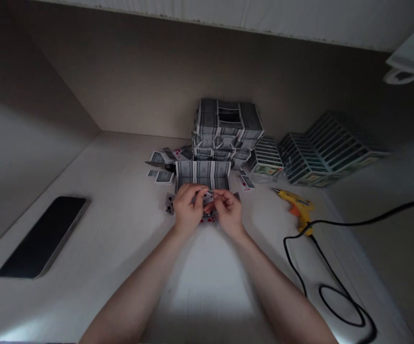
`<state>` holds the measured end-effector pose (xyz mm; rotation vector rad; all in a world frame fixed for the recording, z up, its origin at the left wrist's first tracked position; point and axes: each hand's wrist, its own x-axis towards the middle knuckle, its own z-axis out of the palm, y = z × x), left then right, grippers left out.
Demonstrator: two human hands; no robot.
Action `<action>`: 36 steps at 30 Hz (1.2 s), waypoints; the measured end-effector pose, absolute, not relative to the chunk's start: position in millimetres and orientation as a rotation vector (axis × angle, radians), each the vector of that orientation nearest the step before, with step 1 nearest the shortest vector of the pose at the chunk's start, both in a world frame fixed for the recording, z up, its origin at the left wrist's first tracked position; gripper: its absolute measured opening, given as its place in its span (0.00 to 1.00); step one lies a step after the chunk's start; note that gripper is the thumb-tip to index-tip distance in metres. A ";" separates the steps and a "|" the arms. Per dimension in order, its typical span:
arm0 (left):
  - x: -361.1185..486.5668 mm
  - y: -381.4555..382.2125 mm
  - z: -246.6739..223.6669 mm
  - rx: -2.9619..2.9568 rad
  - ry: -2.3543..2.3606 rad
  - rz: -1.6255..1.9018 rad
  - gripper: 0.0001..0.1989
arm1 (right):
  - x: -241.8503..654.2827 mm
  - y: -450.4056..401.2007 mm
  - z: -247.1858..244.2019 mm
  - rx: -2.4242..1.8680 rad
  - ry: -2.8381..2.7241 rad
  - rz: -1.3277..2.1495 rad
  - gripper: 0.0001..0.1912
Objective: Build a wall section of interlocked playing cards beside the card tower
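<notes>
My left hand [189, 205] and my right hand [227, 210] meet in front of a low wall of patterned playing cards [202, 173]. Between the fingertips of both hands, pinched from either side, is a playing card [207, 197], mostly hidden by the fingers. Loose face-up cards [169, 204] lie under and beside my hands, some showing red or black pips. Behind the low wall rises a box-like structure of cards [227, 125] with an opening in its top.
A yellow glue gun [302, 203] lies at right, its black cord [339, 282] looping toward me. Scissors [160, 165] and cut cards [164, 177] are left of the structure. Striped stacks of card boxes [331, 148] stand at back right. A phone [44, 237] lies at left.
</notes>
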<state>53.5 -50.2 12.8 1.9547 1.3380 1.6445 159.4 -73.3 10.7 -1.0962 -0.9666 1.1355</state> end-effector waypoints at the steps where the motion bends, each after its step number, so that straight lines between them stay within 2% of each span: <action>1: 53.5 -50.0 12.5 1.951 1.342 1.641 0.05 | 159.4 -73.1 10.4 -1.097 -0.961 1.138 0.10; 9: 54.2 -49.4 12.6 1.878 1.382 1.629 0.06 | 159.8 -74.3 10.7 -1.093 -0.970 1.122 0.10; 17: 51.9 -42.5 7.8 1.591 1.404 1.595 0.07 | 160.4 -72.4 11.1 -1.007 -0.981 1.189 0.14; 25: 50.6 -42.5 11.9 1.959 1.141 1.395 0.09 | 164.6 -69.0 12.1 -1.124 -0.901 1.045 0.14; 36: 52.3 -44.8 9.2 1.902 1.306 1.377 0.09 | 167.7 -66.1 4.6 -1.148 -0.939 1.024 0.13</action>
